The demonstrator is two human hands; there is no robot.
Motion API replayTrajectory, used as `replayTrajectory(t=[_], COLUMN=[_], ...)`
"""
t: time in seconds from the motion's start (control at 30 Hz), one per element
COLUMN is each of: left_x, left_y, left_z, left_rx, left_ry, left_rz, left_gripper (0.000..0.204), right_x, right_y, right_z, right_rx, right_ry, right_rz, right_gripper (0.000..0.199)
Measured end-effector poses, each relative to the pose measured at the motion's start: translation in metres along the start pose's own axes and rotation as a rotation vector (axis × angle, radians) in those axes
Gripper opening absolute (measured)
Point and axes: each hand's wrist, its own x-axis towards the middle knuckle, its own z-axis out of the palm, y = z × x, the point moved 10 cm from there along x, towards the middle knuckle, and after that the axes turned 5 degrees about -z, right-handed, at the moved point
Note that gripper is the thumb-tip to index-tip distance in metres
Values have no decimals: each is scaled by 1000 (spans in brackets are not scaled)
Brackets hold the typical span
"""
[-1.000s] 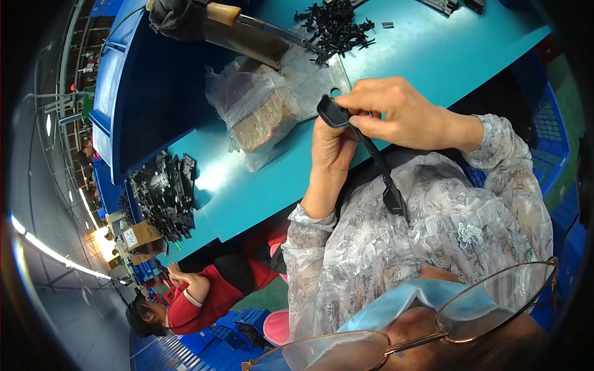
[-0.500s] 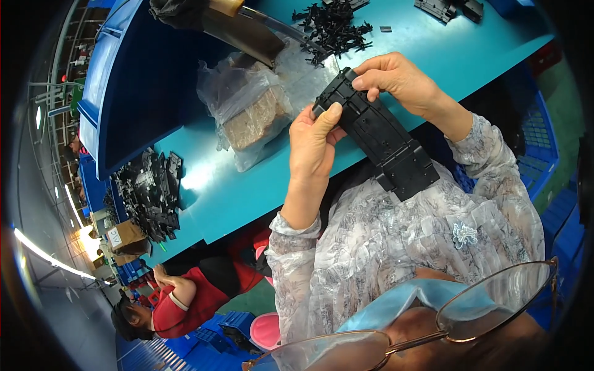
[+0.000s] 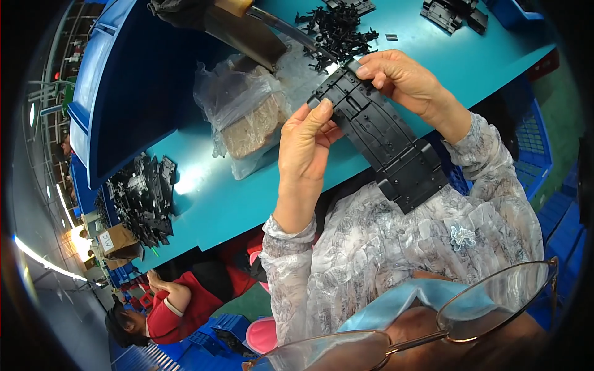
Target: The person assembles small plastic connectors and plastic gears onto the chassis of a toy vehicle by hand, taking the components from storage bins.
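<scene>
Between my hands is a long black molded plastic part (image 3: 387, 136) with ribs, slots and a wider block at its lower end. My left hand (image 3: 304, 139) grips its upper left corner, thumb on top. At the upper right corner, my right hand (image 3: 399, 77) pinches the edge between thumb and fingers. The part slants down toward my body, its lower end against my patterned clothing. Just beyond its far end lies a heap of small black plastic pieces (image 3: 340, 36) on the teal table (image 3: 204, 216).
A clear plastic bag (image 3: 250, 120) with a tan block inside lies left of my hands. Further left are a big blue bin (image 3: 133, 86) and a pile of black parts (image 3: 143, 198). More black parts (image 3: 455, 13) lie far right. A co-worker in red (image 3: 185, 309) sits at the left.
The black part has been turned so more of its ribbed face shows, and its far end has tilted. My left hand has shifted slightly left, still gripping it; my right hand keeps hold of its corner.
</scene>
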Motion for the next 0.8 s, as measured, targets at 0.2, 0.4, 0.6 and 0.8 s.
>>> replayTrajectory(t=[0.2, 0.4, 0.6, 0.8], left_x=[1, -2, -6, -9], left_y=[6, 12, 15, 13], left_z=[5, 12, 12, 16], left_rx=[-41, -39, -38, -64], left_ry=[8, -3, -11, -25], left_rz=[18, 35, 55, 47], left_gripper=[24, 23, 23, 23], right_x=[5, 6, 3, 0], right_y=[-8, -16, -21, -21], right_z=[-3, 3, 7, 11], right_rx=[10, -4, 16, 29], right_ry=[19, 14, -5, -21], right_rz=[-51, -77, -83, -82], right_gripper=[9, 10, 11, 10])
